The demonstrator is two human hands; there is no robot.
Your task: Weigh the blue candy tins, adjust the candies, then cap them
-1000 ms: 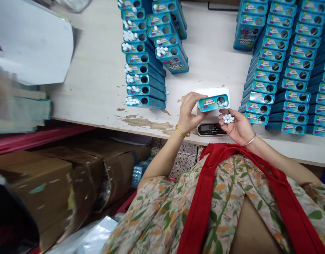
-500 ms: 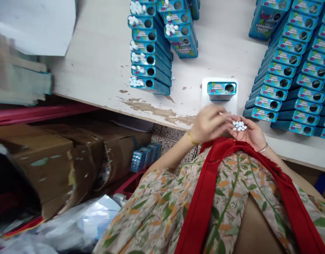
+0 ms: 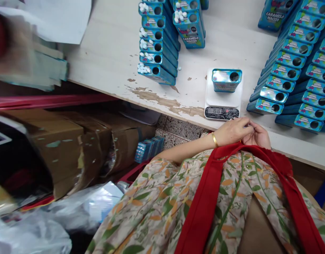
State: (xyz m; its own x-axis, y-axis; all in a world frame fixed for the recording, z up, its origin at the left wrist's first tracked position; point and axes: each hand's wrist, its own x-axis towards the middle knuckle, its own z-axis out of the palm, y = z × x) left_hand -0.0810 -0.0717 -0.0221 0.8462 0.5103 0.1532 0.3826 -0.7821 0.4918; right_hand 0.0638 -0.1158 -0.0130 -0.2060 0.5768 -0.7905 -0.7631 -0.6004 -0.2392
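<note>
My left hand point(image 3: 232, 132), with a gold bracelet, lies over my right hand point(image 3: 261, 135) at the table's front edge. Its fingers are bent together into the right palm, their tips hidden. Cupped and partly covered, my right hand has curled fingers; the white candies seen in it before are out of sight now. Just beyond both hands is a white digital scale point(image 3: 223, 101) with a lit display. On it stands a blue candy tin point(image 3: 226, 81), upright, with a round dark opening in its top.
Rows of blue tins point(image 3: 288, 74) stand at the right. Another row point(image 3: 158, 56) at the left has small white candies point(image 3: 143, 68) on several tops. White paper point(image 3: 64, 21) lies at the upper left. Cardboard boxes point(image 3: 64, 137) and plastic bags point(image 3: 32, 229) are below, left of the table.
My left hand has moved right and down onto my right hand, covering the palm with the candies. The view has shifted, and the scale's display now shows.
</note>
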